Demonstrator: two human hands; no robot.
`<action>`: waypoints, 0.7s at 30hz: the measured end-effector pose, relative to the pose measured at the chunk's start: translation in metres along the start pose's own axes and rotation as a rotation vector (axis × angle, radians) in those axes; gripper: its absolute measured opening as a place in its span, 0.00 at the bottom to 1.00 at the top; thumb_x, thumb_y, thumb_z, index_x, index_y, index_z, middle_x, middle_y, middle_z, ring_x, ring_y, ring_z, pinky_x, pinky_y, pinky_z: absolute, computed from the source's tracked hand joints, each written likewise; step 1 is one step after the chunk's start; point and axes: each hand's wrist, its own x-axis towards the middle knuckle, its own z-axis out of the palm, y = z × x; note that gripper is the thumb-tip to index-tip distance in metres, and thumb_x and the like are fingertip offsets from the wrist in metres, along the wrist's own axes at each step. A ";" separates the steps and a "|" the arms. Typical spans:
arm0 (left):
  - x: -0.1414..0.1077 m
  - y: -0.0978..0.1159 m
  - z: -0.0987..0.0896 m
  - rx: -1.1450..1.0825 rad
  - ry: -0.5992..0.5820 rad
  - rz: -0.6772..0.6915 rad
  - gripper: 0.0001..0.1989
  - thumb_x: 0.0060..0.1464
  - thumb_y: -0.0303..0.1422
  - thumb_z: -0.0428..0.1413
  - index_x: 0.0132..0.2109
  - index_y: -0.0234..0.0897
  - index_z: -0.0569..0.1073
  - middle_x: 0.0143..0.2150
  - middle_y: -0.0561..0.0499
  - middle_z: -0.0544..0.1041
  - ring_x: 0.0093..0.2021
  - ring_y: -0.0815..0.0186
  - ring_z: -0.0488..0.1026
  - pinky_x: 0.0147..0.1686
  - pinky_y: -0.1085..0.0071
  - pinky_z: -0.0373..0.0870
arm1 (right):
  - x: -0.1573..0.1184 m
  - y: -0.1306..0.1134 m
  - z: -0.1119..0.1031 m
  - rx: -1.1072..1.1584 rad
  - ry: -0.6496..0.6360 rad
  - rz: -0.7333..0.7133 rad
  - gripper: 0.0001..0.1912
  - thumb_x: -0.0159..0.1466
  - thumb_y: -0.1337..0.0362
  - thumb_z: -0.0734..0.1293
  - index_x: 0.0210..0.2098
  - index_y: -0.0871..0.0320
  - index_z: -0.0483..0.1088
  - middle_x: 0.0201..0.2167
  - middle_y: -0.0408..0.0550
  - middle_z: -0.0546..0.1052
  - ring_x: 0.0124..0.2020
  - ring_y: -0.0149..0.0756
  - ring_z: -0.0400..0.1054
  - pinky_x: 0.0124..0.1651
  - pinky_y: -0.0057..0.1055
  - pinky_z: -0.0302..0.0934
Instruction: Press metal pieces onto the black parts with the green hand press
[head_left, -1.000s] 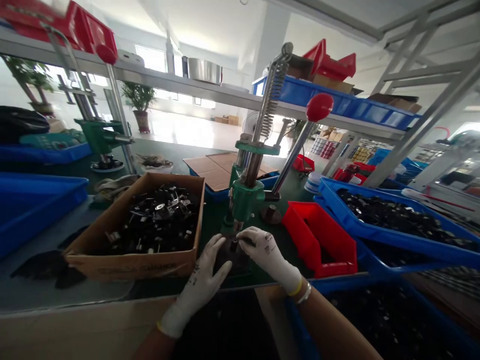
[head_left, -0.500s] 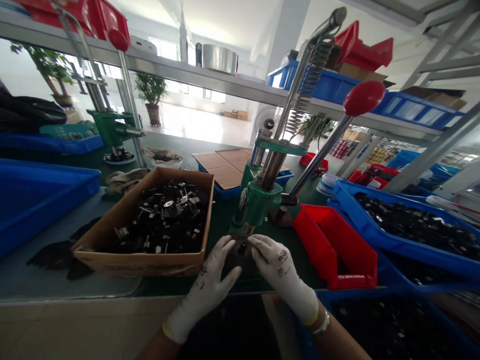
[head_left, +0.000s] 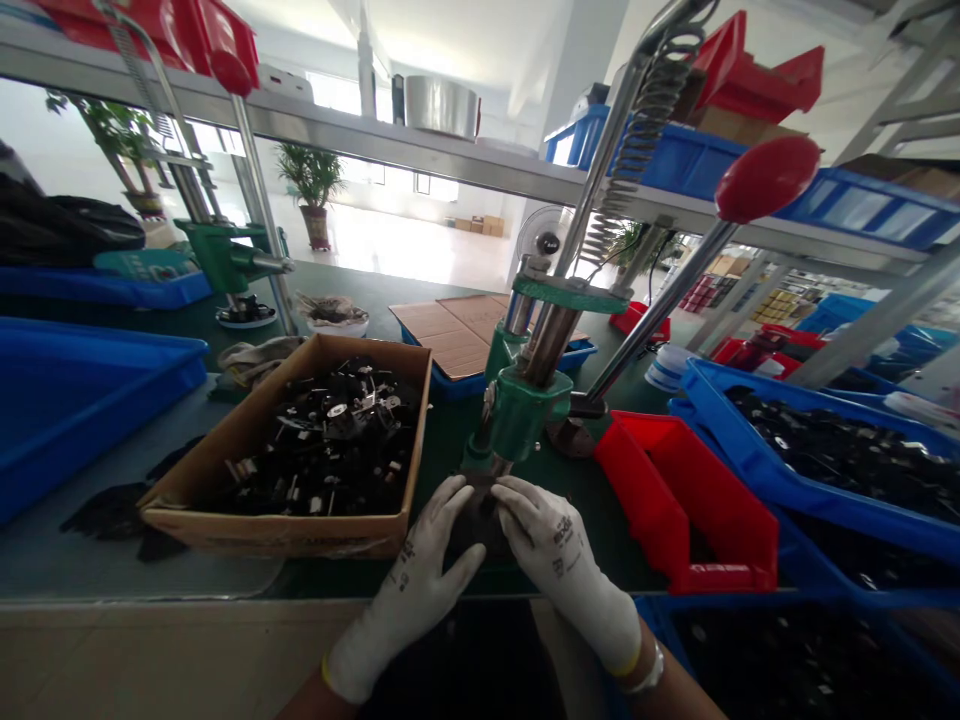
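Observation:
Both my hands wear white gloves with yellow cuffs. Under the ram of a green hand press (head_left: 529, 405), a small black part (head_left: 486, 503) lies on the dark base; its shape is mostly hidden. My left hand (head_left: 429, 565) grips the part's left side with its fingertips, the thumb held away from the fingers. From the right, my right hand (head_left: 553, 560) has bent fingers closed on the same part. The press lever with its red knob (head_left: 769, 180) rises on the right, touched by neither hand.
A cardboard box (head_left: 277, 535) of black and metal parts stands left of my hands. On the right are a red bin (head_left: 694, 505) and blue trays (head_left: 806, 475) of black parts. A second press (head_left: 217, 255) and an overhead shelf (head_left: 337, 125) stand behind.
The camera view has shifted slightly, so the press and bins appear larger or a little displaced. My hands stay at the black part, the right fingers slightly closer in.

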 end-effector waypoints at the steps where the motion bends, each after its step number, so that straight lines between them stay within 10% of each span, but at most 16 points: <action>1: -0.001 0.002 -0.001 0.007 0.011 0.014 0.30 0.65 0.34 0.56 0.71 0.48 0.58 0.73 0.42 0.62 0.73 0.53 0.60 0.70 0.49 0.64 | 0.000 0.000 -0.001 0.035 0.018 0.008 0.14 0.71 0.68 0.62 0.53 0.54 0.74 0.51 0.52 0.81 0.47 0.39 0.79 0.50 0.35 0.75; 7: -0.030 0.027 -0.017 0.054 0.042 0.141 0.29 0.64 0.26 0.53 0.69 0.50 0.61 0.70 0.45 0.68 0.69 0.56 0.66 0.67 0.55 0.70 | -0.009 0.008 -0.004 0.087 0.138 0.055 0.15 0.70 0.69 0.63 0.54 0.54 0.74 0.51 0.52 0.81 0.50 0.39 0.79 0.51 0.34 0.76; 12: -0.039 0.060 -0.071 0.126 0.230 0.197 0.22 0.62 0.22 0.55 0.58 0.52 0.72 0.49 0.53 0.82 0.54 0.63 0.79 0.53 0.67 0.80 | -0.030 0.020 -0.004 0.055 0.133 0.110 0.11 0.70 0.63 0.65 0.50 0.53 0.76 0.49 0.52 0.82 0.45 0.42 0.81 0.43 0.36 0.80; 16: 0.006 0.062 -0.144 0.386 0.326 0.154 0.14 0.64 0.27 0.54 0.54 0.48 0.76 0.49 0.53 0.82 0.50 0.63 0.79 0.53 0.66 0.77 | -0.047 0.019 -0.010 0.063 0.161 0.186 0.09 0.70 0.57 0.66 0.41 0.52 0.78 0.46 0.52 0.82 0.40 0.42 0.82 0.37 0.34 0.80; 21: 0.082 0.026 -0.203 0.708 0.079 -0.010 0.26 0.62 0.47 0.56 0.61 0.35 0.73 0.59 0.41 0.78 0.61 0.49 0.73 0.64 0.49 0.67 | -0.067 0.018 -0.017 0.024 0.166 0.143 0.11 0.72 0.57 0.64 0.46 0.50 0.77 0.46 0.51 0.83 0.40 0.41 0.82 0.36 0.31 0.80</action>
